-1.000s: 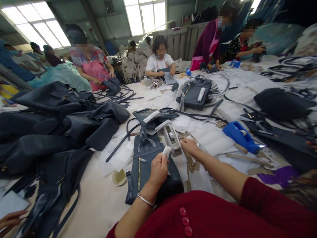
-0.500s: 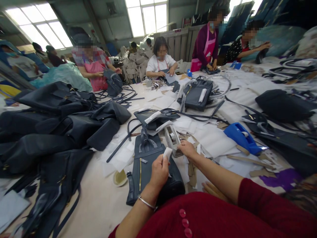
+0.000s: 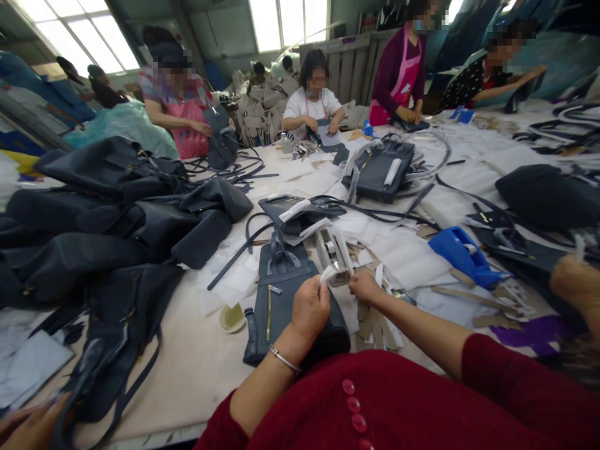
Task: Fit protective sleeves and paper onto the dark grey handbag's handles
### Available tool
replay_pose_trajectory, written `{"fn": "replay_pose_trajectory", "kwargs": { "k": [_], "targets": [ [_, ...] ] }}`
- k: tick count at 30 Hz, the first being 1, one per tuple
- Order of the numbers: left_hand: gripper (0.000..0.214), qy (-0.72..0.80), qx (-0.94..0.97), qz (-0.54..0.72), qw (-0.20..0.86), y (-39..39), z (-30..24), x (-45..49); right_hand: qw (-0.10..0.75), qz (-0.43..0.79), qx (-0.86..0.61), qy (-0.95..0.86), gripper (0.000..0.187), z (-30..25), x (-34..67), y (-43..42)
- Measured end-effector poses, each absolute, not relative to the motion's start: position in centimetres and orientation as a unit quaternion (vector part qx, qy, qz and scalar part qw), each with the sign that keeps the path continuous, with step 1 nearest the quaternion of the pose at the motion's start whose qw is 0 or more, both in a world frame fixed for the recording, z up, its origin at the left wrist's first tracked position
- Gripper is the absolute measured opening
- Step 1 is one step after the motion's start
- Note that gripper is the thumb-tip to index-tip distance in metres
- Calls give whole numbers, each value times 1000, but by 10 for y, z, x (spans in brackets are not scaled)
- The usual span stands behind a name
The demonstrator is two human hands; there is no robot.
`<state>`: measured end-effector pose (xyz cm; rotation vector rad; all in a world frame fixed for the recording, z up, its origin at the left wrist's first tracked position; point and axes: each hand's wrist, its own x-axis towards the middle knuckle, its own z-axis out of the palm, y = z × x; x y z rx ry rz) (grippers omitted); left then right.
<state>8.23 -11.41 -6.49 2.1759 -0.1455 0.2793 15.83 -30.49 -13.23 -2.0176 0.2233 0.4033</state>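
A dark blue handbag (image 3: 293, 300) with a gold zipper lies on the table in front of me. My left hand (image 3: 310, 309) is over its right side, thumb and fingers closed on a small white paper or foam piece (image 3: 328, 273). Just beyond stands a grey tape dispenser (image 3: 325, 245). Beside its near end, my right hand (image 3: 365, 287) has its fingers pinched at the end of a pale strip that looks like tape (image 3: 345, 256). Behind the dispenser lies another dark bag (image 3: 300, 215) with a white wrapped part.
Dark bags (image 3: 117, 219) are heaped at left. A blue tape dispenser (image 3: 464, 256) sits at right amid paper scraps and cardboard strips (image 3: 375, 328). Near the handbag is a small round dish (image 3: 232, 319). Co-workers' hands show at lower left (image 3: 35, 422) and far right (image 3: 579, 284); several people work across the table.
My right hand has drawn slightly right, away from the grey dispenser, and a pale strip now shows at its fingers. Co-workers' hands have come into view at lower left and right.
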Motion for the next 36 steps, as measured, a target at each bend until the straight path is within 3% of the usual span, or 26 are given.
{"fn": "replay_pose_trajectory", "kwargs": {
  "k": [9,14,21,27,36],
  "targets": [
    [19,-72,935,89,334,-126,-72,82,638,183,-748,-13,29,-42,116,-282],
    [20,-103,962,102,231,-131,-78,77,608,180,-770,69,27,-51,113,-268],
    [45,-122,980,116,103,-129,-77,75,549,166,-817,55,24,-50,112,-269],
    [23,-73,959,70,264,-125,-68,82,492,98,-864,-43,20,-50,108,-269],
    [35,-55,776,-47,627,-96,-65,86,530,117,-840,6,25,-61,121,-256]
  ]
}}
